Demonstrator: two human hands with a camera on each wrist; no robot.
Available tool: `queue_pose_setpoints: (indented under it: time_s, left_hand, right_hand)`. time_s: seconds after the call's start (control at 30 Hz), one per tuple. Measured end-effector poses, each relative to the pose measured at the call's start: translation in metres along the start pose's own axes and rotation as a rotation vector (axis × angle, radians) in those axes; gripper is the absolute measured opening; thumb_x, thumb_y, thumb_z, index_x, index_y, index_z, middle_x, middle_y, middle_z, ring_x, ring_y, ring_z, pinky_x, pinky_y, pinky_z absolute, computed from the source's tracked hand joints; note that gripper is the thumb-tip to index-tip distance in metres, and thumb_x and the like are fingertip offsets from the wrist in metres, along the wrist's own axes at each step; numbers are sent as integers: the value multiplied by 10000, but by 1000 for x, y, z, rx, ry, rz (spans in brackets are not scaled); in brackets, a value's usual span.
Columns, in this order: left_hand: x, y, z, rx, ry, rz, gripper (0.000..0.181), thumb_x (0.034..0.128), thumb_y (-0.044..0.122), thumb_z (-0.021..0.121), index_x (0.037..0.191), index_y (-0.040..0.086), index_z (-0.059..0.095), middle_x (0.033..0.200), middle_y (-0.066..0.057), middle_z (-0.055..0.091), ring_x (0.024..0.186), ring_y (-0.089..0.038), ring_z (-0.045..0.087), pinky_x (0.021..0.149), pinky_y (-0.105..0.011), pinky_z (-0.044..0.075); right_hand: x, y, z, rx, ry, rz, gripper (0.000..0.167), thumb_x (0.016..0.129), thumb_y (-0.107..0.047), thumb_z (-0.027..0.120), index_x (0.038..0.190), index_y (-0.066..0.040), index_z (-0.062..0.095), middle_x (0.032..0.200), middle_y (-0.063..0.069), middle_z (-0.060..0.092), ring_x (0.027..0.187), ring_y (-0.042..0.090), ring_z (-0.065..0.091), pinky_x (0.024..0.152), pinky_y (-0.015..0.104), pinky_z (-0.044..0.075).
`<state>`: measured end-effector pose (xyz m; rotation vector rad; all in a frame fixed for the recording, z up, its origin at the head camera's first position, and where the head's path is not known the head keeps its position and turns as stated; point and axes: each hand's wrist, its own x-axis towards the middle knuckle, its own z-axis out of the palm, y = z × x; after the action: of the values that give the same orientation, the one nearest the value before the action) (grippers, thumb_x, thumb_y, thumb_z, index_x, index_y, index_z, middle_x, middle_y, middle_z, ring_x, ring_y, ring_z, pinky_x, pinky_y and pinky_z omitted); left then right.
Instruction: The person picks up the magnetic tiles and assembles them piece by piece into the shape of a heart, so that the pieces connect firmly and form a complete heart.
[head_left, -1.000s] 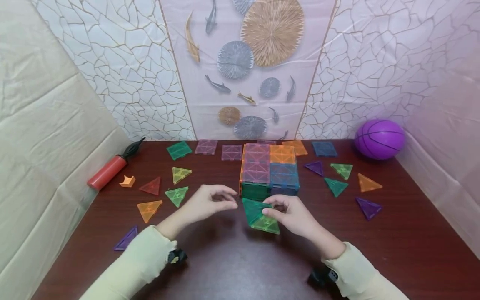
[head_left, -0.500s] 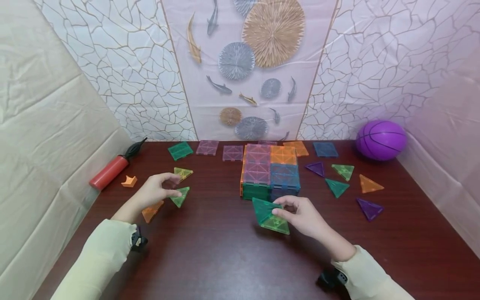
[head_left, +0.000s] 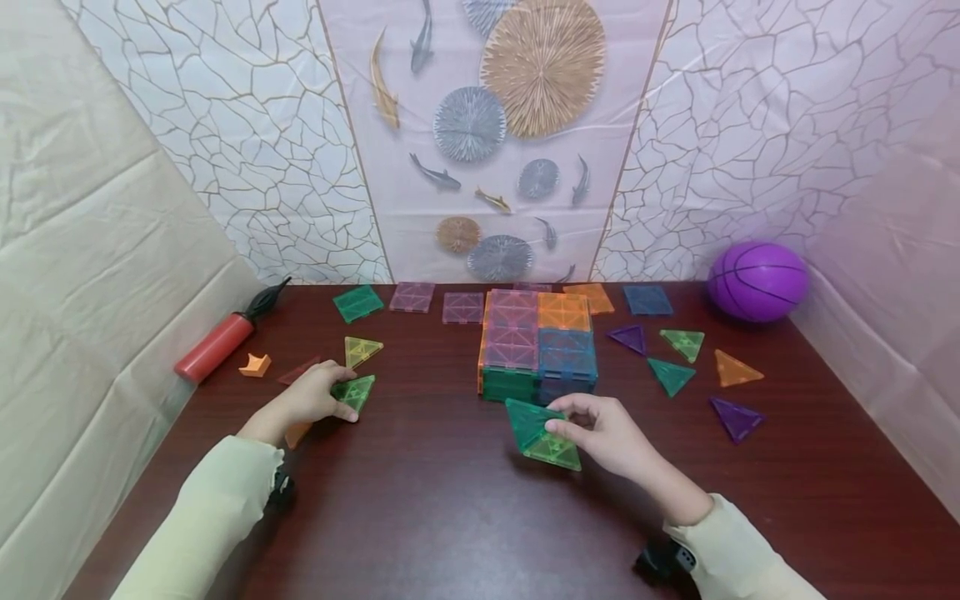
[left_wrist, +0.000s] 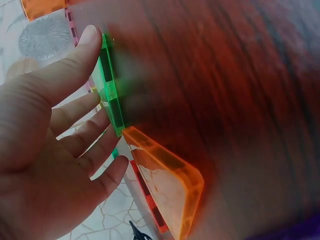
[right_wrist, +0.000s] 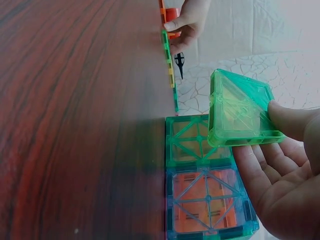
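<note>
My right hand pinches two triangular magnetic tiles joined edge to edge, a teal-green triangle and a light green triangle. They are tilted above the table, in front of the block of square magnetic tiles. On the left, my left hand reaches over a light green triangular tile lying flat. Its thumb and index finger are at that tile's edges, the fingers spread in the left wrist view. Below the palm is an orange triangular tile, partly hidden in the head view.
Several triangular tiles, including an orange one, lie to the right. A yellow triangle and loose square tiles, one green, lie left and behind. A red hand pump and a purple ball stand at the sides.
My left hand has moved left from the middle and come down at the light green triangle. My right hand has shifted slightly right with the joined tiles, then stayed still.
</note>
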<state>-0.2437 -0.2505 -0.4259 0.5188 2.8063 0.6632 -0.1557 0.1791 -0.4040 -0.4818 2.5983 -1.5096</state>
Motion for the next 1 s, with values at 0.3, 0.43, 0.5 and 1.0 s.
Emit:
queue_pose_setpoints:
  time_s: [0.3, 0.43, 0.5, 1.0]
  left_hand:
    - [4, 12, 6, -82, 35, -55, 640, 688, 195, 877, 1202, -65, 597, 1038, -148, 502, 928, -276, 486, 856, -436, 422]
    - [6, 20, 10, -133, 83, -5, 398, 727, 121, 840, 1036, -25, 637, 948, -110, 547, 849, -238, 498, 778, -391, 432]
    - [5, 26, 13, -198, 87, 31, 271, 759, 82, 806, 952, -2, 636, 877, -78, 558, 789, -210, 492, 719, -357, 425]
    - [-2, 108, 46, -674, -37, 213, 144, 830, -32, 705, 932, -37, 605, 786, -80, 662, 711, -203, 661, 672, -353, 568]
  right_hand:
    - [1, -1, -1, -12, 16, 5, 229, 893, -170, 693, 1059, -12, 690, 867, 61, 695, 702, 111, 584, 600, 253, 484]
    - [2, -2, 0, -14, 17, 6, 229, 893, -172, 693, 1060, -15, 691, 857, 57, 694, 691, 114, 576, 594, 254, 476]
    - [3, -2, 0, -14, 16, 7, 231, 892, -171, 694, 1063, -15, 690, 854, 56, 694, 686, 114, 577, 593, 255, 477]
    - [7, -5, 5, -12, 13, -23, 230, 885, -156, 701, 1059, -5, 692, 886, 75, 706, 705, 115, 597, 608, 257, 493]
